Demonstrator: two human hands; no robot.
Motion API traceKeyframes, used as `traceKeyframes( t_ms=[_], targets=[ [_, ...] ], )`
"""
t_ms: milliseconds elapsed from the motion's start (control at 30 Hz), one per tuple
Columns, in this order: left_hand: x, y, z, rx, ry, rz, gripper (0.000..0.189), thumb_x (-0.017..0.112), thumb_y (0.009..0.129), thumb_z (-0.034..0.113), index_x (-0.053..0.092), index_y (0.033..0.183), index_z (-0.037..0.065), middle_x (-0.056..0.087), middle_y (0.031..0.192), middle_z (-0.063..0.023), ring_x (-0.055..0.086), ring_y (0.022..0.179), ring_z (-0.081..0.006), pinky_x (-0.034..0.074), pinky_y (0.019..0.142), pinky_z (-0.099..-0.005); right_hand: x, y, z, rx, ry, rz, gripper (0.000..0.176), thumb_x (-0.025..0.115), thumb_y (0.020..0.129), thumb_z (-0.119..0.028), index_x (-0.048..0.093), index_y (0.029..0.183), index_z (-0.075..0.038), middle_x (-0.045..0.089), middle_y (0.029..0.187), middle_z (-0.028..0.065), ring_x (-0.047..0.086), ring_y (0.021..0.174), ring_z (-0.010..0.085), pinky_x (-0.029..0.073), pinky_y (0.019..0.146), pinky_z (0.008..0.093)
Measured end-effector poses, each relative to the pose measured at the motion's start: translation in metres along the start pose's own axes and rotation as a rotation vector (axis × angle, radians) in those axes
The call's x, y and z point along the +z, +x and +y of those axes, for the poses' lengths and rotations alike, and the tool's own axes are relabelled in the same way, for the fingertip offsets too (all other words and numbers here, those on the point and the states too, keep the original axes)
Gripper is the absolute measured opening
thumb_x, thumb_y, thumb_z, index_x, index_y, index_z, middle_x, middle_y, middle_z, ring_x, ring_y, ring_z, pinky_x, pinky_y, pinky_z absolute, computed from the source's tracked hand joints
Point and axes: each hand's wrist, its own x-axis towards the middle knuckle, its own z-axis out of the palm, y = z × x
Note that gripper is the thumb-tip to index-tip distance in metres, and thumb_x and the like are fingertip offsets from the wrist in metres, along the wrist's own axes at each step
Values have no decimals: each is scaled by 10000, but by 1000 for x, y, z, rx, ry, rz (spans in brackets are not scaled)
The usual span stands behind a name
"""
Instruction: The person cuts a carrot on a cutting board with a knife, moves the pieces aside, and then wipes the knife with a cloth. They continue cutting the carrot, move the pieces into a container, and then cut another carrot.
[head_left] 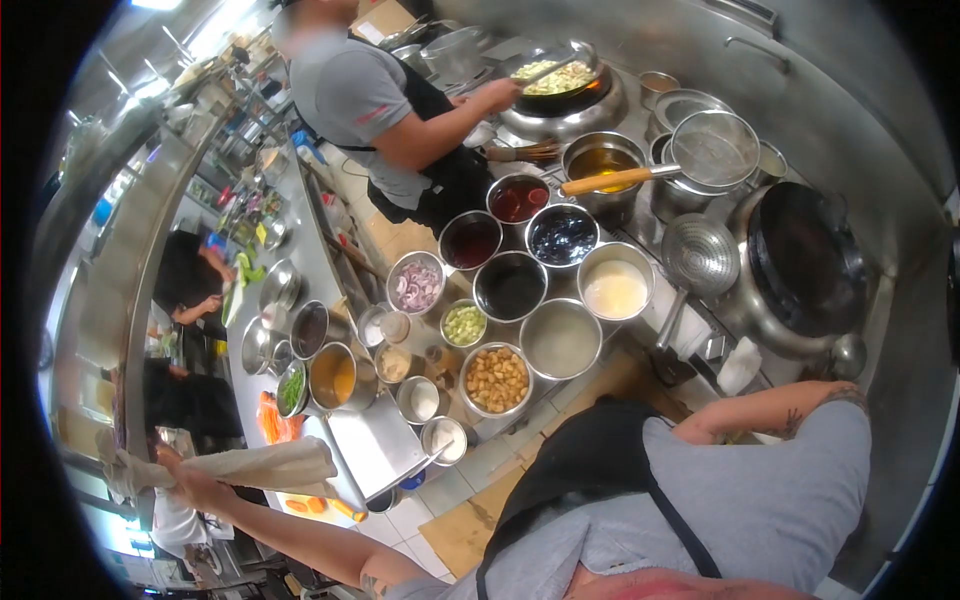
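At the far left, my left hand (185,478) is raised at the end of my stretched-out arm. Its fingers are closed on a pale cloth (265,466), which spreads to both sides of the hand, beside a metal shelf post. My right arm is bent, with its forearm against my waist; the hand is hidden behind my side. Between my body and the stove are several metal pots of sauces and ingredients. Among them are a pot of browned cubes (496,380), a bowl of chopped onion (416,284) and a pot of creamy liquid (615,283).
A co-worker (365,120) in a grey shirt handles a wok of food (550,78) over a flame. A dark wok (808,258) sits on the right burner, near a perforated ladle (700,255) and a wood-handled strainer (714,150). Another person (190,275) stands beyond the long counter.
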Motion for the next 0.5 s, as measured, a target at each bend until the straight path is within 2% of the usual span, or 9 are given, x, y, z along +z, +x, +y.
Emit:
traceKeyframes(
  t_ms=[167, 233, 333, 400, 500],
  targets=[
    [-4, 4, -3, -66, 61, 12, 604, 697, 971, 496, 664, 1140, -83, 665, 1071, -149, 622, 901, -248, 529, 834, -395, -5, -4, -10, -44, -170, 29, 518, 695, 929, -287, 626, 1305, 61, 638, 1383, 221, 596, 1232, 328, 453, 1066, 407],
    [0, -5, 9, -55, 52, 14, 589, 693, 975, 491, 665, 1121, -79, 662, 1062, -144, 618, 893, -243, 525, 831, -392, -13, -2, -16, -1, -199, -69, 520, 708, 924, -274, 622, 1330, 39, 603, 1439, 199, 570, 1278, 327, 437, 1090, 405],
    [2, -2, 8, -70, 61, 17, 554, 687, 984, 471, 662, 1102, -70, 658, 1052, -136, 613, 897, -236, 517, 834, -384, -15, -4, -25, 52, -152, -90, 518, 703, 929, -267, 617, 1345, 30, 586, 1470, 182, 555, 1304, 329, 426, 1107, 405],
    [1, -2, 6, -52, 13, -1, 516, 685, 991, 453, 658, 1088, -53, 650, 1026, -119, 604, 898, -228, 513, 831, -376, -11, -2, -18, 7, -112, -59, 515, 694, 933, -266, 615, 1346, 33, 586, 1471, 180, 553, 1306, 329, 425, 1108, 407],
    [1, -3, 11, -162, 23, -26, 527, 574, 1055, 351, 595, 1410, -38, 645, 1410, -128, 633, 1211, -210, 446, 1073, -323, -6, 1, -6, -88, -90, -25, 515, 683, 935, -263, 612, 1349, 36, 589, 1467, 183, 554, 1305, 328, 431, 1104, 414]
  ],
)
